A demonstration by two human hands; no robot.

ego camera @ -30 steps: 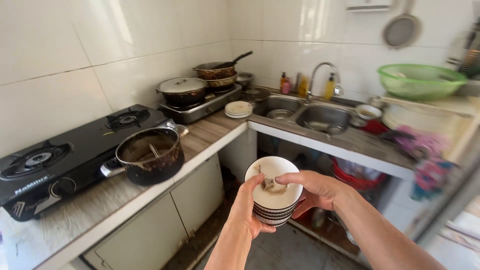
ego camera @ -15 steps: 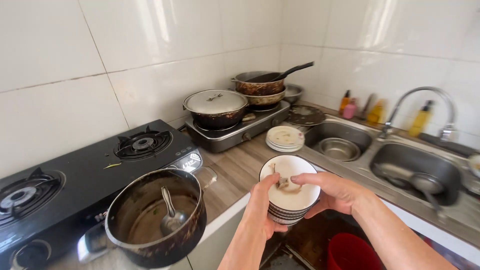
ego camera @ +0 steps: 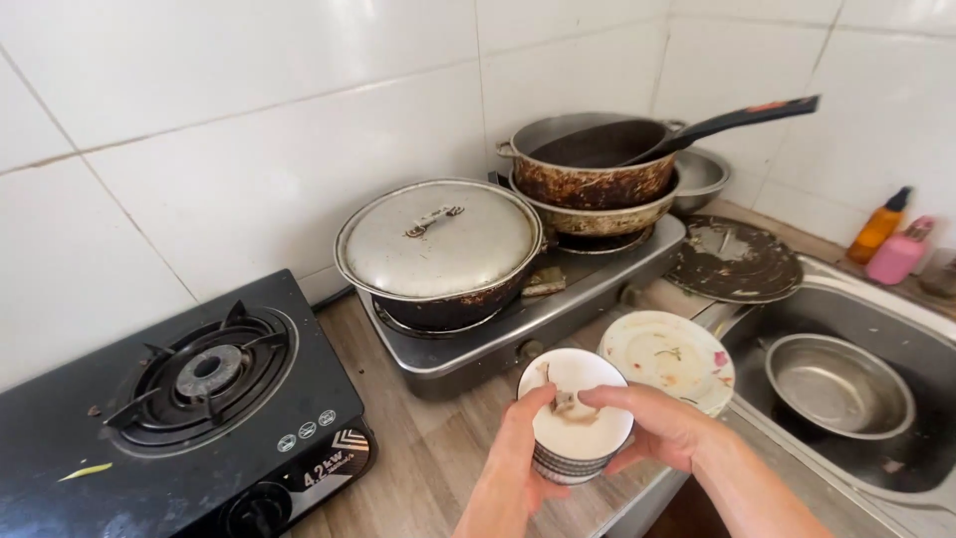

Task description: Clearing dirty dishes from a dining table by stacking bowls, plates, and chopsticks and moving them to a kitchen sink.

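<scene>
— White glazed bowls (ego camera: 576,423), a small stack with dark ribbing down the sides, and I'm gripping them with both hands near the counter's front edge. My left hand (ego camera: 513,478) is cupping the near side, thumb hooked over the rim; my right hand (ego camera: 665,426) is clasping the right side, fingers reaching into the top bowl.

— Is that grip holding up?

— I'm judging it should, provided I'm keeping the stack level and pressing from opposite sides; smooth glaze streaked with brown residue is probably slippery.

— What's lying around it?

— A round floral plate (ego camera: 669,356) is sitting just to the right, by the steel sink (ego camera: 926,329) with a metal bowl (ego camera: 838,384) in it. Farther back, a dull lidded pot (ego camera: 438,249) and crusted stacked pans (ego camera: 597,169) are resting on a steel stove (ego camera: 518,324); a black gas hob (ego camera: 189,408) is sitting at left on the wood-grain counter (ego camera: 438,458)
</scene>
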